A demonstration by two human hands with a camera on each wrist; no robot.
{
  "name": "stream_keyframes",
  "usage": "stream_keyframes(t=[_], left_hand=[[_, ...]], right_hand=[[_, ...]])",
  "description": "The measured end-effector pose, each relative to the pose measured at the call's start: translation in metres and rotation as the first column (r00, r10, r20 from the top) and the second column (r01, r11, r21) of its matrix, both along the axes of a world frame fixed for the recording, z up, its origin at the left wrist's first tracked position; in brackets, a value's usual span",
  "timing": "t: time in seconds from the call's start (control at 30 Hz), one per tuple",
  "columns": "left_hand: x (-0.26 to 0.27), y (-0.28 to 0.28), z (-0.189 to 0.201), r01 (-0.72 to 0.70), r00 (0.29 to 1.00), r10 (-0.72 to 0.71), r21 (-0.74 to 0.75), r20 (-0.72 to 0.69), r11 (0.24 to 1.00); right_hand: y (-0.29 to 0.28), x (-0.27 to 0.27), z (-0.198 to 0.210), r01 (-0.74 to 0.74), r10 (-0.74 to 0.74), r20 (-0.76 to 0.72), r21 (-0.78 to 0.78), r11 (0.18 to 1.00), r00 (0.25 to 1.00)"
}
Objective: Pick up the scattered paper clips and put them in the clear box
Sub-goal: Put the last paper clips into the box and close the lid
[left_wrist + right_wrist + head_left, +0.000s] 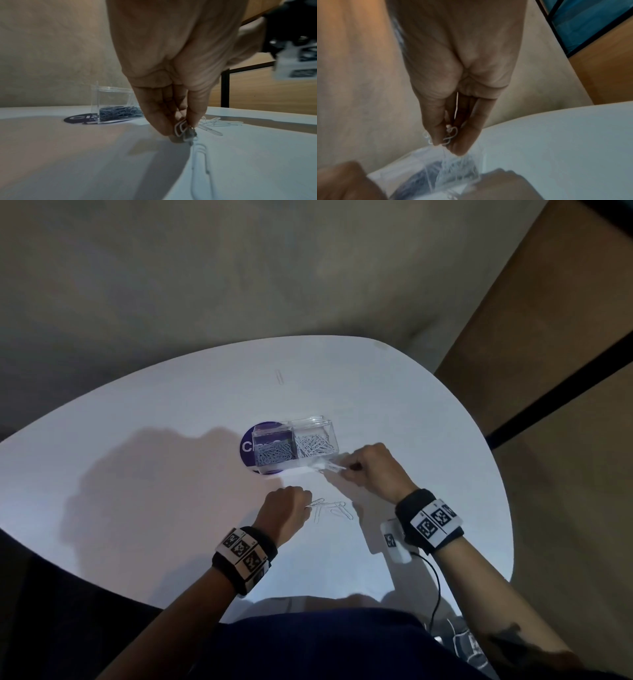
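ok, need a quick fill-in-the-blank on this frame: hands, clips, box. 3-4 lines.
1. The left hand pinches white wire paper clips just above the white ____.
2. The right hand holds clips beside the clear plastic box, which has ____ compartments.
3. The box sits on a round ____ sticker.
4. One lone paper clip lies on the box's ____ side.

Missing: table; two; purple; far

At frame centre, white paper clips (180, 128) are pinched by the left hand (171, 65) above the counter (68, 162); the clear box (116, 106) is seen centre-left.
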State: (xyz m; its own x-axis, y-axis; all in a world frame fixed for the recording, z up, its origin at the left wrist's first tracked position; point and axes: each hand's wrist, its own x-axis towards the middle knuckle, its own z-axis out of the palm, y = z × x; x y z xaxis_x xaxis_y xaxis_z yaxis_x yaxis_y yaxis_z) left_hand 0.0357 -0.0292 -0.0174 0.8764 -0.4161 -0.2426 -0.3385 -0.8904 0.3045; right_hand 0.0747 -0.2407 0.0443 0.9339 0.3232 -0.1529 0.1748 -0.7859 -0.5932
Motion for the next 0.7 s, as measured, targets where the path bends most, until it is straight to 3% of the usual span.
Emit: stream_keyframes(t=[0.23, 0.4, 0.5, 0.57, 0.7], left_hand=[[-0.002, 0.005, 0.008, 0.018, 0.998, -0.021, 0.057, 0.054, 0.998], [0.004, 0.007, 0.027, -0.035, 0.995, 0.036, -0.006, 0.095, 0.999], [0.02, 0.008, 0.042, -0.065, 0.985, 0.077, -0.081, 0.153, 0.995], [0.036, 0.009, 0.048, -0.062, 0.984, 0.088, -0.164, 0.153, 0.985], [0.074, 0.004, 0.054, -0.037, 0.967, 0.087, -0.208, 0.241, 0.977]], right_hand=[[0.035, 0.056, 0.015, 0.038, -0.025, 0.074, -0.169, 0.985, 0.997], [0.05, 0.065, 0.01, -0.018, 0.011, -0.022, -0.344, 0.939, 1.0], [0.042, 0.057, 0.006, 0.065, -0.055, 0.05, -0.242, 0.968, 0.997], [0.031, 0.045, 0.001, 0.195, -0.184, 0.107, -0.098, 0.976, 0.977], [0.013, 0.011, -0.015, 0.352, -0.361, 0.067, 0.111, 0.929, 0.93]])
